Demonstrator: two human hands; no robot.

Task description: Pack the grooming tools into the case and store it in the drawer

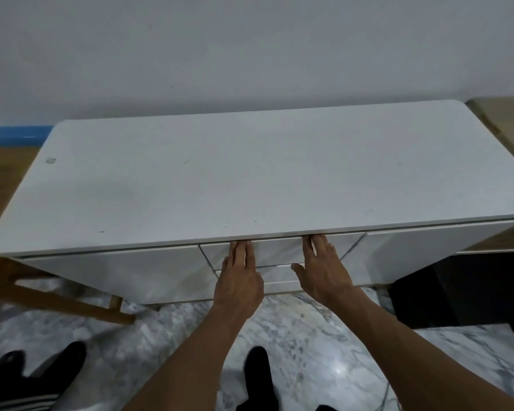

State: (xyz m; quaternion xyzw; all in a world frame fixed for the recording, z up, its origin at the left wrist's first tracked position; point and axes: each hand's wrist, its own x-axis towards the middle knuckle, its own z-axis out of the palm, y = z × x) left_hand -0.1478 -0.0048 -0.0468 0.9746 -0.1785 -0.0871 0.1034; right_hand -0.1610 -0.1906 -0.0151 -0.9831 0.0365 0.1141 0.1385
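Note:
A white cabinet with a bare top (250, 173) stands against the wall. Its middle drawer front (279, 250) is flush under the top edge, pushed in. My left hand (239, 274) lies flat on the drawer front with fingers straight and together. My right hand (324, 268) also presses flat against it, thumb spread to the left. Neither hand holds anything. No case and no grooming tools are in view.
A wooden frame (57, 295) slants at the cabinet's left. A dark box (457, 292) sits under its right end. A blue object (15, 134) lies at the far left by the wall. Marble floor (309, 336) and my dark-socked feet (255, 369) are below.

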